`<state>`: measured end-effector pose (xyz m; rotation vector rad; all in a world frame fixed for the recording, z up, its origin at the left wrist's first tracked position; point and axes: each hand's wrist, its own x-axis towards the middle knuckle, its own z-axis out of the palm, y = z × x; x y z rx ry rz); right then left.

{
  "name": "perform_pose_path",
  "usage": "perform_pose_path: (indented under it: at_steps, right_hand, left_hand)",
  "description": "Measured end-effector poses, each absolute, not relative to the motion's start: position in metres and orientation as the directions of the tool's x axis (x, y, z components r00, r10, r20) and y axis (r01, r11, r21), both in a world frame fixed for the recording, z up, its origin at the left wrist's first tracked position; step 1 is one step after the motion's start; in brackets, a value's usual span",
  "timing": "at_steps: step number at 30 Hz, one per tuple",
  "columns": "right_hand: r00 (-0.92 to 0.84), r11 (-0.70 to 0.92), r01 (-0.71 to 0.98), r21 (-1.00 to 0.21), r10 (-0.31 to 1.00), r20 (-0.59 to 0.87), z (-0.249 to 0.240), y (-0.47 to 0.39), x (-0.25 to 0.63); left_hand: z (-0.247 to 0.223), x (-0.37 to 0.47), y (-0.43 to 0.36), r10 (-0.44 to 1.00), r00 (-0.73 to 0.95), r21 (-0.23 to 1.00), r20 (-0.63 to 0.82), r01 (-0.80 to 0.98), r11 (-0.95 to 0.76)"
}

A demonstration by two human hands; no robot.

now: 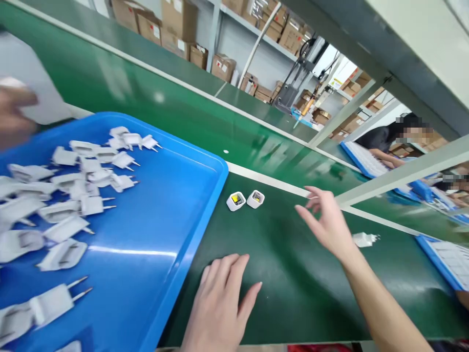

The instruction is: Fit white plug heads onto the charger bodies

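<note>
Green matting covers the workbench (300, 293), with a shinier green conveyor belt (183, 107) running behind it and shelves of cardboard boxes (176, 24) along the far wall. On the mat, just past the corner of a blue tray (172, 234), sit two small white charger housings (245, 200) side by side, open ends up, with yellow parts showing inside. The left hand (220, 303) lies flat on the mat, palm down, fingers spread and holding nothing; the housings are a little beyond its fingertips. The right hand (326, 220) hovers open above the mat to the right of the housings, fingers loosely extended, near them but not touching. Just right of that hand's wrist lies a single white plug piece (364, 239), partly blurred. The tray holds a scatter of white plug adapters (84, 195) with two metal pins each; those at the left edge are cut off and smeared by motion. Another person's hand (14, 115) at the upper left is too blurred to read. Further right, a co-worker's arm (384, 159) rests by a second blue tray (361, 159), and a third tray (445, 259) is cut by the frame edge.
</note>
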<state>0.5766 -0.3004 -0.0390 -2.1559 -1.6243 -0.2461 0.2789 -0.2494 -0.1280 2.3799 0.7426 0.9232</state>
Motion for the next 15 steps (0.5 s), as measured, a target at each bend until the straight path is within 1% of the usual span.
perform_pose_path:
  at_steps: [3,5,9,11,12,14,15]
  right_hand:
    - [0.11,-0.024,0.955,-0.296,0.954,0.277,-0.051,-0.236,0.546]
    - [0.0,0.074,0.943,-0.323,0.975,0.221,-0.056,-0.218,0.53]
    - [-0.154,0.192,0.907,-0.374,0.98,0.13,-0.068,-0.25,0.506]
    - [-0.229,0.251,0.863,-0.44,0.968,0.103,-0.072,-0.277,0.501]
    - [-0.273,0.279,0.847,-0.452,0.959,0.08,-0.072,-0.286,0.5]
    - [-0.341,0.359,0.82,-0.446,0.932,0.123,-0.068,-0.292,0.496]
    - [-0.335,0.379,0.815,-0.438,0.926,0.177,-0.063,-0.289,0.492]
  left_hand:
    - [-0.13,0.274,-0.252,0.646,0.657,0.619,0.389,0.332,-0.711]
    - [-0.13,0.271,-0.254,0.667,0.66,0.647,0.347,0.347,-0.679]
    - [-0.129,0.276,-0.264,0.737,0.642,0.725,0.213,0.402,-0.559]
    - [-0.132,0.283,-0.268,0.765,0.608,0.736,0.213,0.415,-0.534]
    - [-0.134,0.288,-0.269,0.775,0.588,0.734,0.231,0.418,-0.535]
    - [-0.138,0.295,-0.271,0.782,0.565,0.721,0.264,0.423,-0.549]
    - [-0.139,0.298,-0.271,0.782,0.562,0.712,0.271,0.43,-0.555]
